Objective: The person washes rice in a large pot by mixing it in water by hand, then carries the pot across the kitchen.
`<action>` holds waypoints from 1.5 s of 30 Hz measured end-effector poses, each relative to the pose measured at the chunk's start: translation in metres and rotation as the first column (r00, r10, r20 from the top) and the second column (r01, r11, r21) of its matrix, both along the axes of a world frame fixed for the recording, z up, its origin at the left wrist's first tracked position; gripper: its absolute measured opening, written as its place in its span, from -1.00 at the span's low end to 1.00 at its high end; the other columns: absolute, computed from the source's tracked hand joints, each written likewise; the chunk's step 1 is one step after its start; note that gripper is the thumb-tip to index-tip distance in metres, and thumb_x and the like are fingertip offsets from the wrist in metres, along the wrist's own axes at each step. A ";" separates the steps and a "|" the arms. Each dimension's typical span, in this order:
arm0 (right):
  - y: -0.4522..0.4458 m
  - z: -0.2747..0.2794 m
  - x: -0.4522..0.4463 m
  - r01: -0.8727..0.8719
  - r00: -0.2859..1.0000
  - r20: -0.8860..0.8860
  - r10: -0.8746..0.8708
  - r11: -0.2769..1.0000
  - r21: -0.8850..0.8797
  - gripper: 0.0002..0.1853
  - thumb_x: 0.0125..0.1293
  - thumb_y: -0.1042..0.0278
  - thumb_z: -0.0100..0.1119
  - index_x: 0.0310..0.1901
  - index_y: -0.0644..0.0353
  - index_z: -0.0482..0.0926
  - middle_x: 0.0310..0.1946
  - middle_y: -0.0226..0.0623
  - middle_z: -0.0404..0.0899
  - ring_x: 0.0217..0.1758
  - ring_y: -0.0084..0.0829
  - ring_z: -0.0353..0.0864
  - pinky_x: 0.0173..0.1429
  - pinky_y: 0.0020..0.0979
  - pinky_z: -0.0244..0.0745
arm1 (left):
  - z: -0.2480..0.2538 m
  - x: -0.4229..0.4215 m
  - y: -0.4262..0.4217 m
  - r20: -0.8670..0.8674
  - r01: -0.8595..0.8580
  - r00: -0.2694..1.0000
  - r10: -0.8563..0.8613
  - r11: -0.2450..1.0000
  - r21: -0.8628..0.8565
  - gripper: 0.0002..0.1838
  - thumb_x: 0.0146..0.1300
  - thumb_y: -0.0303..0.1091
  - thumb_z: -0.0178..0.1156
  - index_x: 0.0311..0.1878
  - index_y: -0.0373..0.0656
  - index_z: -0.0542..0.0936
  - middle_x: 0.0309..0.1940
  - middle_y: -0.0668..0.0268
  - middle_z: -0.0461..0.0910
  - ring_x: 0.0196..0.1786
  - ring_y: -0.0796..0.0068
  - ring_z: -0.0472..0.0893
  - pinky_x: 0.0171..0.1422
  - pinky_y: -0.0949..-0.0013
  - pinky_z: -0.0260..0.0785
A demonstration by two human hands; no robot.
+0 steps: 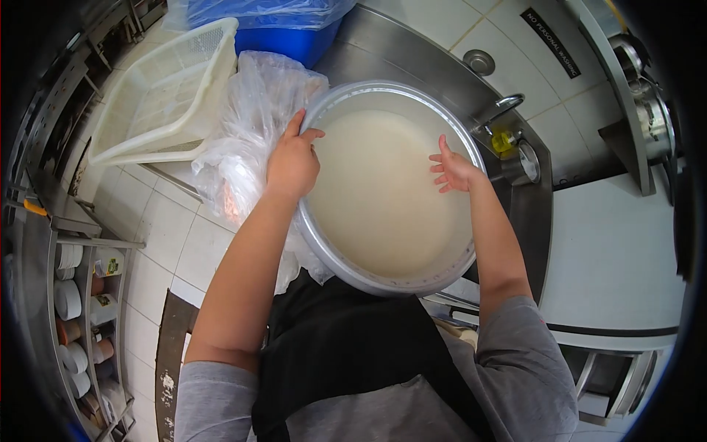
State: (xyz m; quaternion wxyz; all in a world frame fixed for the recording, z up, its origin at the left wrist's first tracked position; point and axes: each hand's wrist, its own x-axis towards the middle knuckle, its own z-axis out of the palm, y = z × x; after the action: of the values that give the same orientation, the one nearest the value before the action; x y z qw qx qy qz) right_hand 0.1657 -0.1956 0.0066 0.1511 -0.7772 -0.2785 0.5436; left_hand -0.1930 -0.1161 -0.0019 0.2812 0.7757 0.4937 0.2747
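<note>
One risk: left grip (293,163) curled on pot (384,88) rim, right grip (455,173) spread, empty; one-sided pull could spill cloudy liquid (383,202).

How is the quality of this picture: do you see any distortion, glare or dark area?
Head view: wide-angle distortion bends the steel counter, with dark corners. Head view: bright highlights on the plastic bag and pot rim. Head view: the wall sign stays readable.

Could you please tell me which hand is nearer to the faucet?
Right. The right hand is over the pot, on the faucet's side; the left hand is at the opposite side.
</note>
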 end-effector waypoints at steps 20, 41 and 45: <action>-0.003 0.031 -0.074 -0.250 0.964 -0.122 0.237 0.963 -0.099 0.23 0.02 -0.75 -0.60 0.45 0.27 -0.13 0.44 0.17 -0.09 0.45 0.24 -0.02 0.43 0.21 -0.15 | -0.008 0.000 0.001 0.002 0.001 1.000 -0.001 0.998 0.070 -0.66 0.18 -0.56 0.02 -0.02 -0.04 0.61 0.42 0.23 0.17 0.20 0.16 0.48 0.22 0.24 0.37; -0.018 0.008 -0.093 -0.221 0.975 -0.047 0.218 0.971 -0.086 0.18 0.08 -0.71 -0.57 0.45 0.25 -0.09 0.38 0.16 0.04 0.37 0.12 0.19 0.40 0.18 -0.02 | -0.004 0.003 -0.005 -0.244 0.132 0.970 -0.021 0.884 0.449 -0.64 0.15 -0.50 0.05 0.05 -0.14 0.54 0.31 0.11 0.31 0.32 0.10 0.34 0.31 0.19 0.29; -0.036 -0.012 -0.045 0.307 0.932 -0.287 -0.221 0.903 0.301 -0.16 0.32 -0.35 -0.21 0.32 0.30 0.14 0.29 -0.06 0.25 0.23 -0.05 0.38 0.21 -0.03 0.29 | 0.021 0.025 -0.011 -0.726 0.477 0.642 -0.245 0.869 0.129 -0.78 0.15 -0.41 0.11 -0.11 -0.12 0.56 0.08 0.20 0.52 0.08 0.23 0.57 -0.02 0.19 0.51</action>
State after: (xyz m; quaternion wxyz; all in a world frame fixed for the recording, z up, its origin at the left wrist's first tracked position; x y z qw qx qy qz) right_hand 0.1205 -0.2318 -0.0053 0.3892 -0.6965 -0.2386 0.5536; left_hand -0.1682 -0.1273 0.0188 0.0020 0.9383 0.3451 -0.0227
